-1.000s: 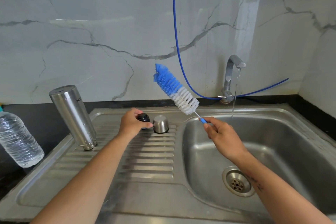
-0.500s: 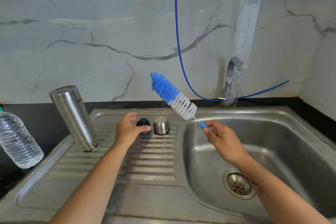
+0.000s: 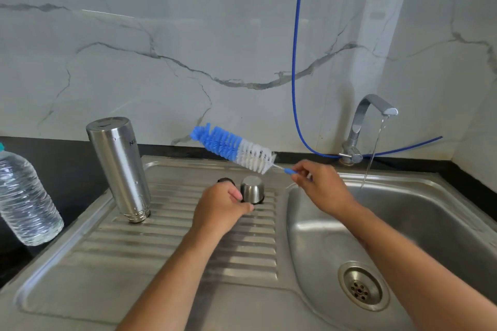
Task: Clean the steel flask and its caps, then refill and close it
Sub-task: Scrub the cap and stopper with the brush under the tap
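Right hand (image 3: pixel 322 187) pinches the blue-and-white bristled bottle brush (image 3: pixel 233 149); left hand (image 3: pixel 219 209) curls loosely by the small steel cap (image 3: pixel 251 189), grip unclear.

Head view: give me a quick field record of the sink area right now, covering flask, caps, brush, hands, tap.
flask: steel flask standing upside down on the drainboard
caps: steel cap and black cap side by side on the drainboard
brush: bottle brush in the air above the caps
left hand: left hand at the steel cap, fingers curled
right hand: right hand pinches the brush handle
tap: tap running into the basin
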Demonstrator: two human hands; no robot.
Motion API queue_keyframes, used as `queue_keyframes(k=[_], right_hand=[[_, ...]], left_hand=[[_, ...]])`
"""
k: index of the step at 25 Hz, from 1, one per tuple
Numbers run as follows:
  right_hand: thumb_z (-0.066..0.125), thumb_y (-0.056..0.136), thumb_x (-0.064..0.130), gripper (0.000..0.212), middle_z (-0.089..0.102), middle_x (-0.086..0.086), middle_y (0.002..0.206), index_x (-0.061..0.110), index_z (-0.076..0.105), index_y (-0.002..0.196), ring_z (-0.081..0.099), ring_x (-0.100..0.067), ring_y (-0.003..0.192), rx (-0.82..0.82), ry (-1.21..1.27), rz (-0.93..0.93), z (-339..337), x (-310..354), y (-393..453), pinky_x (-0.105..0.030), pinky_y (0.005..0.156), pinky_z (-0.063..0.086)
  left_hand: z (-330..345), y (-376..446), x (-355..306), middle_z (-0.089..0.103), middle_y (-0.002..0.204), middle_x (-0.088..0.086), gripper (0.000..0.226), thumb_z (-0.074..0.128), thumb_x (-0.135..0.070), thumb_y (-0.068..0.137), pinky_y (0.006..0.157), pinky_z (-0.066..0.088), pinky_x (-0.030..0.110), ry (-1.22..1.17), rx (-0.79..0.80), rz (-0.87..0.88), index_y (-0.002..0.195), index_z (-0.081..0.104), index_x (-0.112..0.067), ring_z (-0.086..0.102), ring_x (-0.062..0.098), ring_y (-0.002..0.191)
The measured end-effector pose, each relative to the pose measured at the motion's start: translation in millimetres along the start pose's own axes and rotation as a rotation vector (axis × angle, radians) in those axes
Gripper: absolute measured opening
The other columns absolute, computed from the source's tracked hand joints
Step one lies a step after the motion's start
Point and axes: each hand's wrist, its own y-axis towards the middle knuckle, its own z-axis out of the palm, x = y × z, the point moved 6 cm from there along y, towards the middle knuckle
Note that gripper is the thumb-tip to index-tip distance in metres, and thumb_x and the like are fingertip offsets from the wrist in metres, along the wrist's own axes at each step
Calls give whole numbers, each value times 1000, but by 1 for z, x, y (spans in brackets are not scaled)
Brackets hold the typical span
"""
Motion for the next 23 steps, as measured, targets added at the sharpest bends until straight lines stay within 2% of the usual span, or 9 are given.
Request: queue_keyframes(k=[3,5,8,11,15,18,21,23], right_hand=[[71,93,28,7,69,10,80,26,75,98,60,-7,74,77,-32,-11,22,10,54,-27,70,46],[72,92,27,7,71,7,80,25,78,96,62,-8,73,145,-31,-24,42,15,80,-25,70,47],[74,92,24,7,70,7,79,21,78,96,56,-3,68,251,-18,-74,71,19,106,-19,65,40],[76,90,21,8,70,7,83,17,80,96,58,-4,75,327,-12,-83,95,15,123,-18,68,39],[77,89,22,20,74,0,98,14,80,107,63,-12,91,367,-33,-97,113,7,132,-17,75,42],[78,89,23,23,74,-3,103,11,79,110,63,-13,93,393,-51,-113,122,6,131,-13,74,42],[80,87,26,23,76,-3,102,12,80,106,66,-14,93,399,-36,-83,124,5,129,-20,80,46],[79,88,30,21,76,0,98,14,80,100,66,-10,90,369,29,-50,112,6,129,-20,78,46]], left_hand=[[14,2,9,71,81,-4,32,92,-42,66,75,57,34,123,176,-64,76,67,-24,70,15,78],[16,2,10,72,86,-4,36,92,-44,66,81,58,35,193,210,-58,77,66,-23,69,16,83],[16,2,10,71,94,-3,37,92,-45,68,84,57,36,257,233,-56,78,63,-24,68,16,88],[17,0,10,70,90,-5,39,93,-48,67,78,55,33,274,267,-60,79,64,-25,67,15,87],[19,0,12,69,87,-7,40,94,-48,65,70,47,28,235,318,-69,82,66,-24,65,11,84],[19,-2,12,69,86,-8,41,94,-49,64,67,45,27,213,318,-62,82,67,-24,64,9,82],[19,-4,12,69,87,-8,41,94,-49,64,67,44,26,197,324,-64,84,68,-24,64,8,83],[19,-3,14,69,87,-8,42,94,-50,63,67,44,26,202,319,-62,83,68,-24,64,8,82]])
